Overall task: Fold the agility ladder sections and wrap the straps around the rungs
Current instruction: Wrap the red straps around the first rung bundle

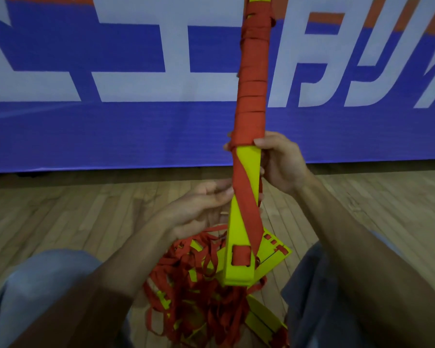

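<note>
Grips upright bundle of flat yellow plastic rungs (248, 159) with right hand (281, 162); pinches red webbing strap (246, 204) crossing it with left hand (201, 204); holds bundle over tangled ladder pile (194, 285) on wooden floor (60, 217).

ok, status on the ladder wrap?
Right hand grips the rungs, held upright. Left hand pinches the strap; upper part wound, lower part bare. Tangled pile on the floor below, not blocking.

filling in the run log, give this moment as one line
step: wrapping | right hand: grips rung bundle | left hand: pinches red strap | floor: loose ladder pile
</note>
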Action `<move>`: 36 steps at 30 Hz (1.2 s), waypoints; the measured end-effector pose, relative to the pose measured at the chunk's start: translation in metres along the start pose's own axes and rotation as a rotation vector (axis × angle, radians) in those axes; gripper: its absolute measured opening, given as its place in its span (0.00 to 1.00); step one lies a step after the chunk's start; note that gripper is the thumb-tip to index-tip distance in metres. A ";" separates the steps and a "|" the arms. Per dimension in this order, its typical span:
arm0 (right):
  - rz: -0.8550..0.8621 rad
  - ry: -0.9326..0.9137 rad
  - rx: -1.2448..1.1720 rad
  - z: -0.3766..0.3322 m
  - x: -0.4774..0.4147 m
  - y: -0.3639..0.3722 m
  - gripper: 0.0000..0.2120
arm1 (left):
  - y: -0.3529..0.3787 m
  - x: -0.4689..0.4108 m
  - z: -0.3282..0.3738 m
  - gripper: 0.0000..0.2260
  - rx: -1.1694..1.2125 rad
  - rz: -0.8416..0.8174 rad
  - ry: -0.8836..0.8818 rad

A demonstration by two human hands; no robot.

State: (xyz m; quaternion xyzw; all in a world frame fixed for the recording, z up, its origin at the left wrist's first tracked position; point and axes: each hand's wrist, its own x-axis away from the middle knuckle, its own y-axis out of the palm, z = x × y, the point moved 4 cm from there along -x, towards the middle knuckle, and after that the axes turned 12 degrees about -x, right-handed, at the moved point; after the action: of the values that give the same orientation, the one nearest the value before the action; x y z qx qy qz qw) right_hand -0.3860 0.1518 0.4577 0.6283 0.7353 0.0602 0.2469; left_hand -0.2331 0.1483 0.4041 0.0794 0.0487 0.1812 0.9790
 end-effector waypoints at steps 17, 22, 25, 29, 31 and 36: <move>0.081 -0.015 0.413 0.007 -0.001 0.004 0.09 | -0.023 0.008 0.007 0.19 -0.240 0.417 -0.067; 0.208 -0.001 0.428 0.007 -0.002 0.011 0.13 | -0.032 0.008 0.006 0.23 -0.353 0.605 -0.073; 0.162 0.049 0.384 0.011 -0.002 0.017 0.16 | -0.033 0.006 0.009 0.21 -0.447 0.692 -0.005; 0.303 -0.050 0.676 0.018 -0.003 0.016 0.16 | -0.026 0.003 0.003 0.18 -0.772 0.790 0.056; 0.339 -0.061 0.735 0.018 -0.003 0.010 0.16 | -0.027 0.001 0.000 0.19 -0.876 0.748 0.052; 0.316 -0.042 0.648 0.010 -0.001 0.001 0.12 | -0.032 0.004 0.016 0.13 -0.738 0.678 0.011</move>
State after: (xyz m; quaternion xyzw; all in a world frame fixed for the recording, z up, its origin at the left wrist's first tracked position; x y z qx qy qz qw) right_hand -0.3802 0.1484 0.4498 0.7809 0.6048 -0.1516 0.0378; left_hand -0.2165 0.1184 0.4145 -0.2616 -0.0420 0.4947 0.8277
